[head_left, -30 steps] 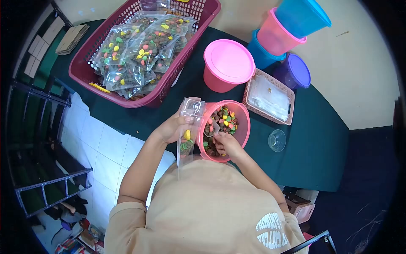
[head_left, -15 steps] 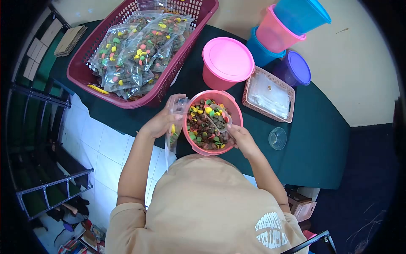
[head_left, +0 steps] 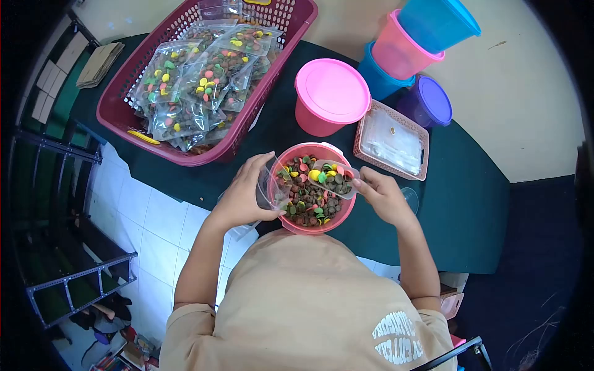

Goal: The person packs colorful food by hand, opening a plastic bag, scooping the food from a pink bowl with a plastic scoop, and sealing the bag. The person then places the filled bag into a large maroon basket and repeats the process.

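Note:
A pink tub (head_left: 336, 148) holds brown, green, yellow and pink disc-shaped pieces (head_left: 306, 207), close in front of my body. My right hand (head_left: 385, 195) is closed on the end of a clear scoop (head_left: 349, 190), which is heaped with the same coloured pieces over the tub. At the tub's left side, my left hand (head_left: 244, 196) grips a clear plastic bag (head_left: 267, 185). The bag's mouth is spread toward the scoop and overlaps the tub's rim. Its lower part is mostly hidden behind the hand.
A maroon basket (head_left: 232, 139) of filled bags (head_left: 213, 74) stands at the back left. Behind the tub is a lidded pink tub (head_left: 332, 93). To the right are a small basket (head_left: 365, 157) of flat clear bags (head_left: 391, 141), stacked tubs (head_left: 405, 46), a purple tub (head_left: 427, 102) and a clear cup (head_left: 410, 199).
The scoop has risen out of the pieces, loaded, and my right hand has moved right. My left hand has turned the bag, its mouth now opened wide toward the scoop.

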Demonstrator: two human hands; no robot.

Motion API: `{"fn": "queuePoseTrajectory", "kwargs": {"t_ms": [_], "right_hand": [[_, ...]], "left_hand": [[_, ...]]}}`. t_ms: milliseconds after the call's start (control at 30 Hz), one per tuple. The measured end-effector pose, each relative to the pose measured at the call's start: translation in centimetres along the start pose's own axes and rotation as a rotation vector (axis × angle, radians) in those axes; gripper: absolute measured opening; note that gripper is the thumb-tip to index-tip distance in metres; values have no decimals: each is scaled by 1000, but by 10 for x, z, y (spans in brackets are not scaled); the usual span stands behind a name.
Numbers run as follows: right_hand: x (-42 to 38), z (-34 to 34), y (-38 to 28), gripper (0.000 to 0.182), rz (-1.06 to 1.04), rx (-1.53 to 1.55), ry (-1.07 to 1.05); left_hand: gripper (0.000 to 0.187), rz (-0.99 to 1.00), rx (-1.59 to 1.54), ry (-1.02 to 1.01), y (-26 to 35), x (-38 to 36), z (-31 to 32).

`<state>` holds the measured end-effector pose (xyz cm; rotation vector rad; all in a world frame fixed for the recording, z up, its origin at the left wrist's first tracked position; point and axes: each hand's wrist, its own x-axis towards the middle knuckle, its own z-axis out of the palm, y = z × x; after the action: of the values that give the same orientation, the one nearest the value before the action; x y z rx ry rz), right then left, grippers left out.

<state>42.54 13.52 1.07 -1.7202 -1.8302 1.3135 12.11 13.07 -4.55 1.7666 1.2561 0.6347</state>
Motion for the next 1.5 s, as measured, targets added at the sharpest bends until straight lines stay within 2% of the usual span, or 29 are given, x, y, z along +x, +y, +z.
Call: {"fn": "queuePoseTrajectory", "kwargs": {"t_ms": [167, 233, 400, 500, 533, 567, 600, 667, 700, 767, 800, 833, 867, 900, 967, 1133, 1233, 1300, 1333, 1433, 1467, 1500], "right_hand": [[9, -4, -41, 27, -141, -120, -79], [11, -5, -65, 26, -221, -340, -186], [4, -1, -116, 20, -354, -649, -204], [-2, 2, -140, 14, -416, -651, -183], [-4, 5, -146, 16, -504, -692, -129], [-8, 8, -150, 17, -590, -732, -74], [-12, 8, -154, 17, -584, -732, -71], [-21, 11, -161, 15, -676, -717, 115], [-27, 9, -160, 15, -668, -718, 115], [-40, -2, -152, 15, -543, -731, 281], [-46, -7, -150, 13, -393, -753, 275], [-45, -6, -139, 13, -386, -754, 277], [-39, 0, -118, 13, -259, -828, 212], [-35, 7, -95, 13, -128, -897, 147], [-28, 22, -46, 15, -85, -873, 9], [-24, 65, 20, 13, -58, -779, 40], [-20, 87, 15, 12, -7, -831, 58], [-17, 97, 10, 13, -27, -1007, 82], [-14, 102, 8, 12, -101, -1023, 148], [1, 118, 17, 15, -170, -977, 224], [6, 121, 16, 18, -86, -918, 143], [9, 120, 17, 18, -84, -918, 147]], "left_hand": [[101, 193, 118, 93, 14, -7, -2], [100, 240, 99, 103, 22, -9, -3], [94, 304, -36, 132, 19, -7, 6], [98, 347, -33, 122, 20, -11, 1], [98, 349, -34, 120, 18, -12, 2], [98, 359, -131, 128, 14, -11, 3], [99, 369, -229, 135, 11, -11, 4], [99, 383, -240, 158, 1, -9, 3], [99, 391, -248, 190, -2, -9, 1], [98, 374, -251, 221, -3, -11, -4], [97, 340, -198, 196, -4, -10, -9], [97, 309, -144, 170, -6, -9, -14], [96, 228, -152, 129, -12, -10, -15], [96, 231, -154, 116, -16, -10, -15], [95, 76, -157, 64, -23, -6, -13], [93, -55, -93, 21, -35, 1, -6], [94, -116, -80, -9, -35, 9, -7], [94, -141, -90, -35, -36, 12, -9], [94, -175, -163, -82, -38, 14, -11], [94, -186, -252, -157, -44, 17, -10], [94, -187, -265, -171, -42, 17, -9], [94, -187, -277, -182, -41, 18, -9]]}}
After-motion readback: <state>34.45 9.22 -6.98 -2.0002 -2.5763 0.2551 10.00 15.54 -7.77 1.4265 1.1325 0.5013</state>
